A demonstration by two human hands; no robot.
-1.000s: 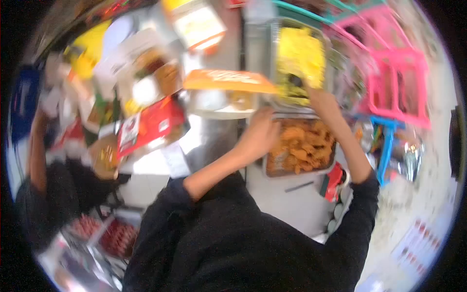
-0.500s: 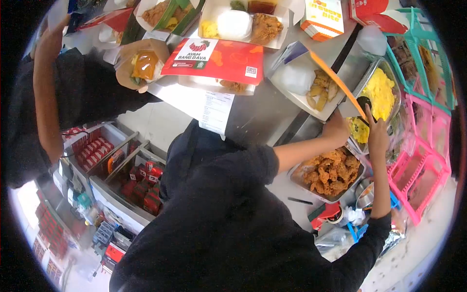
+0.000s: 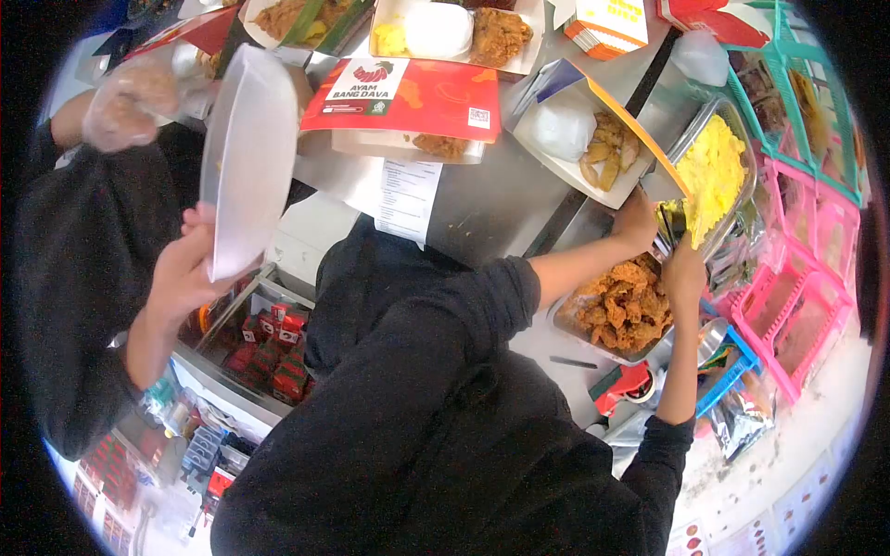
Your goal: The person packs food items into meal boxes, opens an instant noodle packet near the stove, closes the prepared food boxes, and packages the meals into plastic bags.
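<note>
My left hand (image 3: 634,222) grips the near corner of an open cardboard meal box (image 3: 598,190). White rice (image 3: 564,130) and brown chicken pieces (image 3: 609,159) lie inside it, and its orange-edged lid stands up on the right. Just right of that corner, my right hand (image 3: 684,275) is closed around a metallic utensil (image 3: 669,227), whose exact kind I cannot make out. The utensil is at the near end of a clear tray (image 3: 749,176) of yellow scrambled egg (image 3: 712,171). Fried chicken (image 3: 623,306) fills a container below my left wrist.
At the left, a co-worker's bare hand (image 3: 181,273) holds a white shallow bowl (image 3: 250,162); their other hand (image 3: 134,104) wears a clear glove. A red-lidded meal box (image 3: 417,107) and a receipt (image 3: 406,199) lie ahead. Pink baskets (image 3: 797,315) stand at right.
My right hand has drawn back and left toward the tray's near end. The co-worker has brought a white bowl into view on the left. My left hand stays at the box.
</note>
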